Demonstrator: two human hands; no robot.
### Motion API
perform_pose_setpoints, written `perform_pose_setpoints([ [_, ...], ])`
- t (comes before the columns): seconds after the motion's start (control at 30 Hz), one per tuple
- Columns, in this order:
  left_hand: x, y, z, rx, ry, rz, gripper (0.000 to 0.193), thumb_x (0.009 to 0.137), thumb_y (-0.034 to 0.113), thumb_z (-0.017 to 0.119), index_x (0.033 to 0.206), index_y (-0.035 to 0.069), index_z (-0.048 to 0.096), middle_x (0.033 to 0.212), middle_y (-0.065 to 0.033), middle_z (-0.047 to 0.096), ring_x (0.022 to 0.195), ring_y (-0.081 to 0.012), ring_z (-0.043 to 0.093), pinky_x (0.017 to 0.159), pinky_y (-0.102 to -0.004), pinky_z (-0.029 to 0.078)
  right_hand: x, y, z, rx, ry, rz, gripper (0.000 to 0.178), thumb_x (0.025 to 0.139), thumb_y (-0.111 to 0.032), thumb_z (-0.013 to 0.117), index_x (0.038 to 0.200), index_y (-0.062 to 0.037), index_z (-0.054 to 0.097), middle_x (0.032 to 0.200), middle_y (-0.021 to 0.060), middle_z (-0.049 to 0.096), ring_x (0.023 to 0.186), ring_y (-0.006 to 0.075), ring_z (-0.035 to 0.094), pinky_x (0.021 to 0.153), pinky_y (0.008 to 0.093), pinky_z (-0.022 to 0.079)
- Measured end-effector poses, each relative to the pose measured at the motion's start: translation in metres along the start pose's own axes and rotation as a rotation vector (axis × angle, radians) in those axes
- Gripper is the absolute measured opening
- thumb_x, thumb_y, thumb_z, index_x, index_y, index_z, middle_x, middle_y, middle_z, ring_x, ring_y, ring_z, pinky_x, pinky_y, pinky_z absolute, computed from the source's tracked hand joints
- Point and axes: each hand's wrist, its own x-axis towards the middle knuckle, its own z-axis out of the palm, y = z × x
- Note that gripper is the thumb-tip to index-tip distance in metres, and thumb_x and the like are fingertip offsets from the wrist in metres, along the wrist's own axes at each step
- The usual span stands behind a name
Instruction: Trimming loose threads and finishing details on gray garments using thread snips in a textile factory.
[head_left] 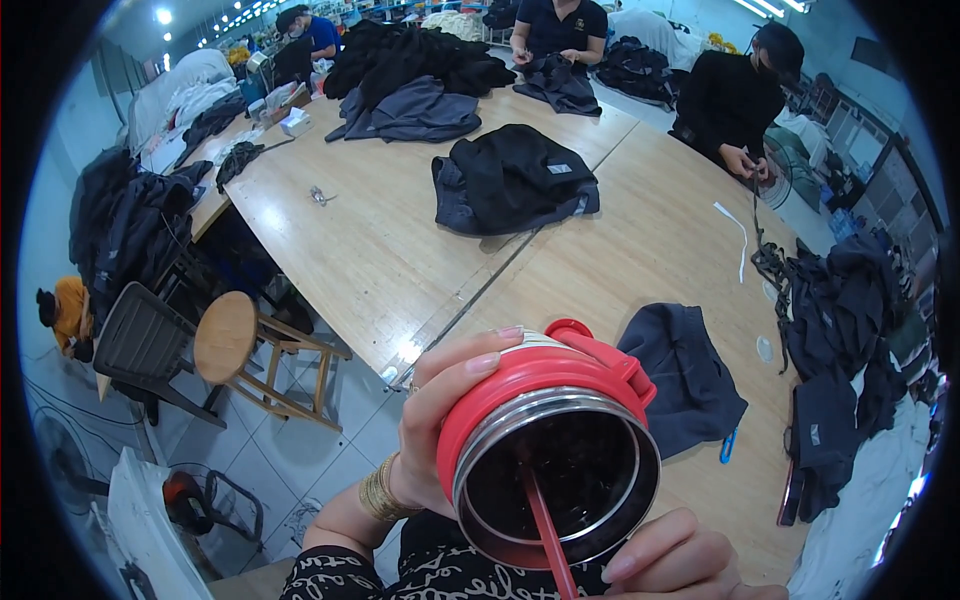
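Note:
My left hand [433,425] is wrapped round a steel-rimmed insulated tumbler [620,520] with a red collar, tilted so its open mouth faces me. Dark liquid fills part of its inside. From it a red straw [545,525] slants out toward the lower edge. My right hand [675,560] is beside the straw and the tumbler's lower rim, its fingers curled closed. What those fingers grip, if anything, is hidden. Behind the tumbler a dark grey garment [685,375] lies on the wooden table [340,255], and a black garment [515,180] rests farther off.
Dark garments [420,65] are heaped at the table's far side. More clothing [840,310] and a blue cutter [728,445] lie at the right. A person [735,110] handles a dark cord there; another person [560,50] holds a garment. A wooden stool [228,335] stands left.

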Motion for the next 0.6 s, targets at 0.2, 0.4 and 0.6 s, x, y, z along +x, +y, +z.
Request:
perform_pose_setpoints([
  [0.2,0.001,-0.002,0.001,0.022,0.003,0.033,0.091,0.062,0.030,0.085,0.130,0.002,0.032,0.124,-0.0273,0.045,0.114,-0.0358,0.050,0.095,-0.0400,0.044,-0.001,0.003,0.002,-0.003,0.054,-0.027,0.041,0.076,0.001,0.071,0.090,-0.0115,0.034,0.080,0.0183,0.069,0.058,0.0181,0.046,0.069,0.0355,0.047],
  [0.4,0.002,0.000,-0.001,-0.006,-0.006,0.037,0.089,0.064,0.031,0.084,0.130,0.002,0.032,0.123,-0.0277,0.045,0.114,-0.0357,0.051,0.094,-0.0401,0.044,0.004,0.002,-0.001,-0.078,-0.051,-0.047,0.044,0.074,-0.002,0.073,0.089,-0.0129,0.034,0.078,0.0132,0.069,0.059,0.0163,0.045,0.070,0.0355,0.046],
  [0.6,0.003,0.002,-0.003,-0.005,-0.027,0.037,0.087,0.066,0.030,0.083,0.131,0.003,0.032,0.124,-0.0273,0.045,0.115,-0.0361,0.050,0.095,-0.0409,0.044,0.004,0.002,0.018,-0.231,0.173,-0.007,0.045,0.075,-0.010,0.075,0.089,-0.0143,0.033,0.074,0.0032,0.070,0.065,0.0133,0.045,0.077,0.0356,0.039],
])
